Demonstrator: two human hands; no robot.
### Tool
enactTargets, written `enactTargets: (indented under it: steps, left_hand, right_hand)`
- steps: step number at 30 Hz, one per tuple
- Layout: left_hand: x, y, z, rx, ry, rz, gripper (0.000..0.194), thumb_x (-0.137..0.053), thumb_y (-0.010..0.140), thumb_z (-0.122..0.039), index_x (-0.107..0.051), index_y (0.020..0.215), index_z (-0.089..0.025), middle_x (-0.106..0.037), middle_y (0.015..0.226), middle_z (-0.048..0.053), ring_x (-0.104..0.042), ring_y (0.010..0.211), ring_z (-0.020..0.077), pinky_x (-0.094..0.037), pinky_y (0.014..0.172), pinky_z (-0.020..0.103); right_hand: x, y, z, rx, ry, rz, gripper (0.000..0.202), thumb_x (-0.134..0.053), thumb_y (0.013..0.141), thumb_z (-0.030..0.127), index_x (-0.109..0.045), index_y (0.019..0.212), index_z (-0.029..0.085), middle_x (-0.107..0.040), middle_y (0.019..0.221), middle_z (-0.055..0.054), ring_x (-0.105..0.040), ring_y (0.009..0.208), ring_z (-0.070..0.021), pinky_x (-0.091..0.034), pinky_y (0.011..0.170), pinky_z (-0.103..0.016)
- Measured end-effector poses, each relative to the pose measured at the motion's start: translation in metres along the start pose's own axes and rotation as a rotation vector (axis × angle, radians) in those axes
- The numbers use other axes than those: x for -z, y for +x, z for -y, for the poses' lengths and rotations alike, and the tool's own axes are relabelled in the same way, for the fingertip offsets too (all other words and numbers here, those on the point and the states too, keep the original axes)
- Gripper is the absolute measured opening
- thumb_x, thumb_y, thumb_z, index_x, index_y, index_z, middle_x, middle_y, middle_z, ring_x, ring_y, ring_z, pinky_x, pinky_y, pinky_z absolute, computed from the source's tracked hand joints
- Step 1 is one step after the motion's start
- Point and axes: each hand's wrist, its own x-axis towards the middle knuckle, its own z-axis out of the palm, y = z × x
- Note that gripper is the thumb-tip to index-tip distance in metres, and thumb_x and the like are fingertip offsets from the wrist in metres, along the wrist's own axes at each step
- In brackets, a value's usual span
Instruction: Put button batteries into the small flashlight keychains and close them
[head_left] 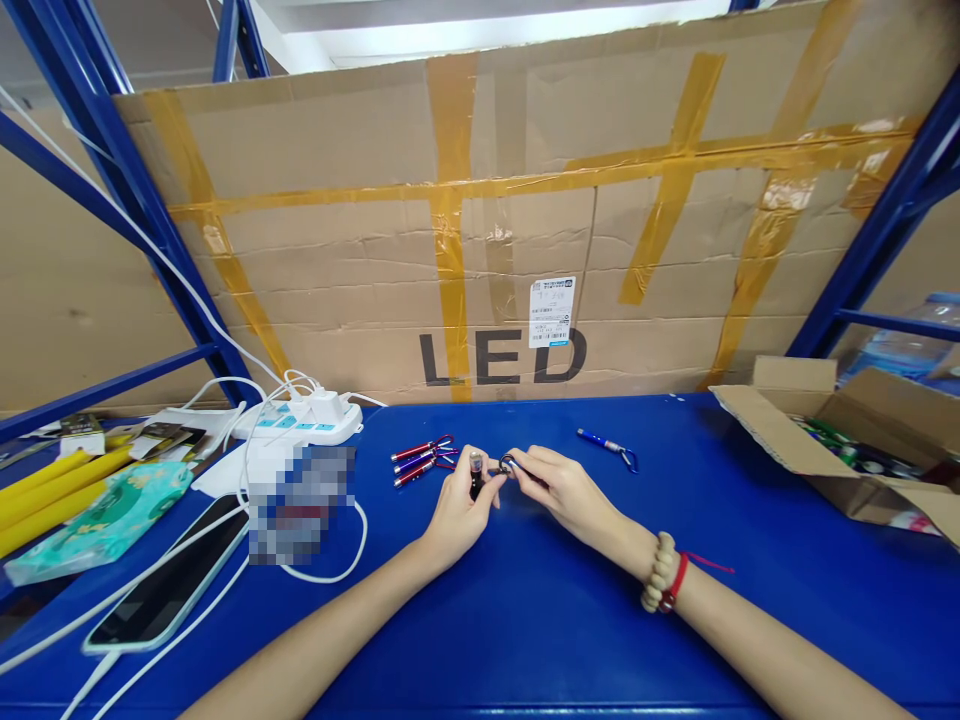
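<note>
Near the middle of the blue table, my left hand [459, 510] is closed around a small black flashlight [476, 474], its silvery end facing up. My right hand [553, 485] pinches the dark carabiner clip [507, 463] joined to it, and the fingertips of both hands nearly meet there. Just left of my left hand lie three small flashlights with clips, a red one [412, 452], a purple-blue one [415, 462] and another red one [414, 473]. Beyond my right hand, a blue flashlight [598, 440] with a blue clip lies by itself.
An open cardboard box [806, 485] of small items stands at the right. At the left are a power strip [330, 428] with white cables, a phone [172, 580], a teal packet [112, 520] and yellow items [64, 485]. A large cardboard sheet [360, 270] rises behind the table [525, 640].
</note>
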Motion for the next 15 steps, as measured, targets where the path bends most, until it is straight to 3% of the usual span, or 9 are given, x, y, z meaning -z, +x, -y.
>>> enactTargets:
  steps: [6,9,15]
  left_hand:
    - [0.000,0.001,-0.003,0.047,-0.010,-0.045,0.023,-0.058,0.075,-0.024,-0.035,0.073,-0.021,-0.045,0.060,-0.007,-0.042,0.054,0.0096,-0.034,0.057,0.022]
    - [-0.002,0.001,-0.005,0.061,-0.014,-0.024,0.024,-0.060,0.072,-0.021,-0.036,0.072,-0.021,-0.052,0.063,-0.006,-0.048,0.059,0.0110,-0.036,0.059,0.023]
    - [-0.002,0.002,-0.007,0.108,-0.026,-0.027,0.031,-0.064,0.070,-0.024,-0.034,0.074,-0.022,-0.067,0.074,-0.001,-0.053,0.061,0.0126,-0.039,0.061,0.025]
  right_hand:
    - [-0.004,-0.001,0.003,0.041,-0.010,-0.013,0.040,-0.026,0.098,0.037,-0.058,0.106,0.015,-0.056,0.077,-0.007,-0.052,0.072,-0.0167,-0.046,0.065,-0.030]
    - [-0.004,-0.001,0.002,0.032,-0.005,-0.016,0.038,-0.026,0.098,0.035,-0.057,0.110,0.016,-0.057,0.082,-0.008,-0.054,0.075,-0.0170,-0.048,0.068,-0.030]
    - [-0.002,-0.002,-0.012,-0.198,-0.229,0.096,0.034,-0.031,0.097,0.030,-0.059,0.111,0.016,-0.061,0.092,-0.010,-0.059,0.089,-0.0209,-0.049,0.075,-0.032]
